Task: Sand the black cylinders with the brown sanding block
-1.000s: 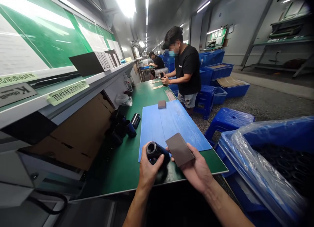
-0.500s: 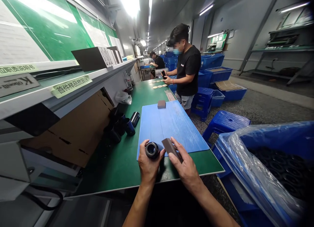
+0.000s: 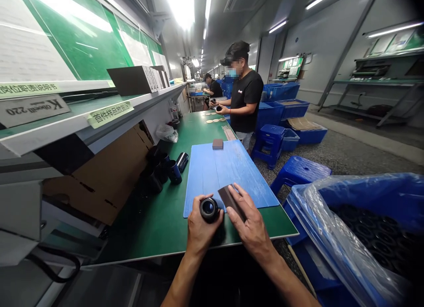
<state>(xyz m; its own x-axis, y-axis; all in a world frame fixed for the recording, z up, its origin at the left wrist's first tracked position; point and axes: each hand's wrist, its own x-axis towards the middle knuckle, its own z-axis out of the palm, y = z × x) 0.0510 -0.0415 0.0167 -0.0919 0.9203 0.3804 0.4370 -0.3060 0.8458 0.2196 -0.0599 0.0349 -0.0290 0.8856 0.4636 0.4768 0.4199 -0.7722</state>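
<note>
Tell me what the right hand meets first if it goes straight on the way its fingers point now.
Past the dark pad it holds, the right hand would likely reach the blue mat; depth is unclear.

The left hand [image 3: 202,226] hides most of the black tube [image 3: 208,209], and the right hand [image 3: 251,227] covers part of the dark pad [image 3: 227,199]. The blue bin [image 3: 361,187] runs off the lower right edge; the pale discs [image 3: 212,119] at upper centre are too small to tell.

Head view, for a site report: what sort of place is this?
Probably a factory assembly line: a long green workbench, a co-worker at it, and rows of blue crates.
</note>
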